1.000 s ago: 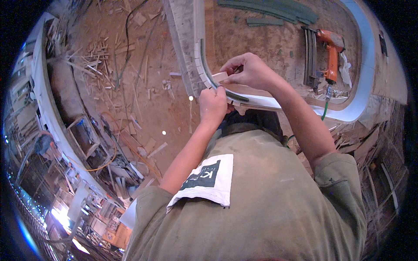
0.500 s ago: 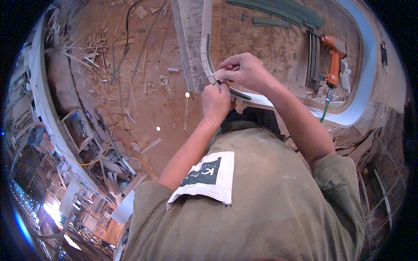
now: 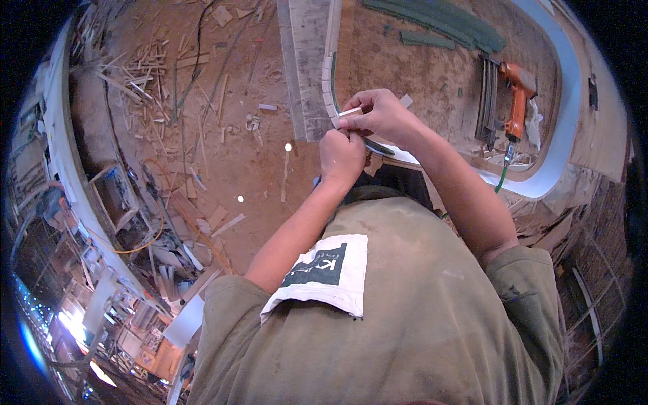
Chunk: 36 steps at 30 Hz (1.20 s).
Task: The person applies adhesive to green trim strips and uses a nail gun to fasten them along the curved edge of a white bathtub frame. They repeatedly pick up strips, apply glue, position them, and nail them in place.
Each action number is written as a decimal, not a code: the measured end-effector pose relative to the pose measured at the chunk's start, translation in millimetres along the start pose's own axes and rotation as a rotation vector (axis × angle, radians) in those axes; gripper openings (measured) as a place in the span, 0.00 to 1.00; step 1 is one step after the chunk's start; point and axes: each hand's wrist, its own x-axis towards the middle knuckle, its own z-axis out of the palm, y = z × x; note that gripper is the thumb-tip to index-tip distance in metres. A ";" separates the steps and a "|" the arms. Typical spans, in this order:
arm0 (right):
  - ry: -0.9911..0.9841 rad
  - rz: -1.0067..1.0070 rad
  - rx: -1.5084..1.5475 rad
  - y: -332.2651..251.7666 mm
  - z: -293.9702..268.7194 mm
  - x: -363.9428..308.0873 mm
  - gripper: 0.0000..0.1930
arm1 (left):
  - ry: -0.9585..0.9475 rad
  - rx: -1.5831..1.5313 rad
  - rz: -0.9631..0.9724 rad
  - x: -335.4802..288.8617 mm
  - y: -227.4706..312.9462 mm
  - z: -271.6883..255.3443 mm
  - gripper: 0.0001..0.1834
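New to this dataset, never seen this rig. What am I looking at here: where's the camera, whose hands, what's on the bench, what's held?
There is no machine: a fisheye camera on a person's head looks down, so straight edges bend. The forearms coming from below are the wearer's own. The right hand pinches a small pale strip at a curved white trim piece; the left hand is closed just below, touching it. On the dusty workbench lie an orange nail gun and green strips. Wood scraps litter the floor on the left.

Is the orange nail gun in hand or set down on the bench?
Set down. The orange nail gun lies on the workbench, apart from both hands; the left hand and right hand work at the curved white strip.
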 end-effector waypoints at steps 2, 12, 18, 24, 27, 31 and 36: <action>-0.015 0.007 -0.108 0.3 -2.0 2.6 0.12 | 0.032 -0.008 0.020 -0.4 -2.1 1.2 0.21; 0.059 -0.066 -0.323 -10.2 1.0 1.5 0.11 | 0.025 -0.025 0.010 5.8 -16.3 9.0 0.20; 0.096 -0.052 -0.385 -11.0 3.8 -0.4 0.10 | 0.015 0.000 0.029 3.9 -11.1 4.9 0.19; 0.106 -0.051 -0.353 -10.3 5.0 1.0 0.09 | -0.013 -0.022 0.036 1.9 -4.7 0.1 0.18; 0.113 -0.053 -0.350 -12.4 5.3 -0.8 0.09 | -0.018 -0.026 0.028 1.8 -2.3 -0.6 0.18; 0.053 -0.079 -0.350 -11.0 0.9 -0.9 0.09 | 0.039 0.009 0.078 8.3 -16.1 6.3 0.18; 0.049 -0.004 -0.138 -13.6 -10.2 -4.6 0.13 | -0.005 -0.018 -0.007 3.5 -1.0 0.7 0.20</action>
